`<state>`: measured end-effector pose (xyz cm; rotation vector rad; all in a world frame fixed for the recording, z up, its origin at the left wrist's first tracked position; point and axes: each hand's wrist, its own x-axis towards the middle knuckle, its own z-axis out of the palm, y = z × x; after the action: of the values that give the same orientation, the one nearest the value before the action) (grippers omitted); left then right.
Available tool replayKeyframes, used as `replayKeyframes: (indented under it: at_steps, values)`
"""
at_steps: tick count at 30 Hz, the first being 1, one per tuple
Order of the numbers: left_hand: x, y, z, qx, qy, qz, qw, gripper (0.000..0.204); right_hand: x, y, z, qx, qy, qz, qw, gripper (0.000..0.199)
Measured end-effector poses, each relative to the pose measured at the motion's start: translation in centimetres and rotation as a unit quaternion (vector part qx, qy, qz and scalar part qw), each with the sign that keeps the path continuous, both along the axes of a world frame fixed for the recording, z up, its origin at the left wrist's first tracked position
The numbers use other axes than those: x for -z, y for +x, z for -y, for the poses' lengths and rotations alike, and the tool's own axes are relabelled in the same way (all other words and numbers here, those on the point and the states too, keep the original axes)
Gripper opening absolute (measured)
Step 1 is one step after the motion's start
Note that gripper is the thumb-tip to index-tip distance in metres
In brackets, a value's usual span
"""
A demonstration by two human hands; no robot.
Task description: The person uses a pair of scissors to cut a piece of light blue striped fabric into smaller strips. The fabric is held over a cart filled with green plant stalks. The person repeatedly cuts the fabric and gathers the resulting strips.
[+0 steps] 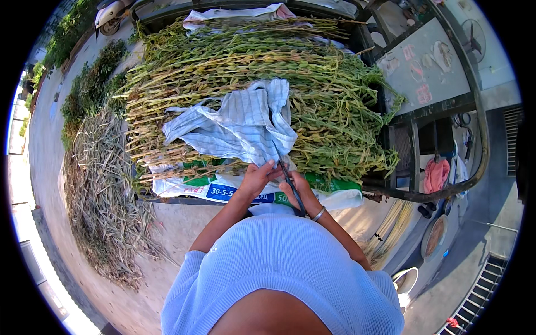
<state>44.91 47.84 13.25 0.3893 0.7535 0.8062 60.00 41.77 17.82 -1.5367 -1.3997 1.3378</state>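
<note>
A pale blue-grey striped garment (240, 120) lies crumpled on a thick layer of cut plant stalks (335, 120). At its near edge my left hand (260, 177) is closed, its fingers pinching the cloth. Just to the right, my right hand (300, 190) is closed around a long, slender dark tool (291, 186). The tool's narrow end points away from me and touches the garment's near edge. Its exact kind is hard to make out. A bracelet circles my right wrist. Both hands are close together over the white, green and blue printed sacks (190, 188) under the stalks.
The stalks lie on a vehicle bed with a dark metal frame (481, 128) on the right. Dry stalks (106, 190) are heaped on the ground at left. A pink cloth (436, 174), a round basket (434, 237) and a white bucket (406, 280) are at right.
</note>
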Motion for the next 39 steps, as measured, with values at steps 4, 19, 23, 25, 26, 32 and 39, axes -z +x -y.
replayKeyframes:
  at_steps: [4,19,23,25,26,32,39]
  values:
    - [-0.9,0.2,-0.2,0.001,0.006,-0.004,1.000,0.028,0.6,0.2,0.4,0.010,0.002,0.010,1.000,0.056]
    - [-0.3,-0.4,-1.3,-0.030,0.032,-0.087,0.995,0.012,-0.6,8.9,0.9,-0.003,0.094,0.416,0.905,0.063]
    - [-2.5,-0.3,-1.6,0.008,0.001,-0.056,0.998,0.015,2.1,9.6,-0.3,0.030,0.040,0.547,0.836,0.057]
    - [-3.2,-0.6,-1.6,0.014,-0.017,-0.052,0.998,0.017,0.3,8.0,-1.3,0.049,0.101,0.584,0.804,0.058]
    - [-3.3,-0.7,-1.5,0.011,-0.020,-0.050,0.999,0.017,-0.6,7.0,-1.7,0.061,0.128,0.602,0.785,0.059]
    - [-3.5,-0.5,-0.9,0.054,0.012,-0.132,0.990,0.021,-0.1,-0.8,-5.5,0.033,0.151,0.421,0.894,0.028]
    - [-7.3,-1.5,0.6,0.081,0.080,-0.173,0.978,0.032,1.3,1.2,-9.4,-0.008,0.328,0.475,0.817,0.005]
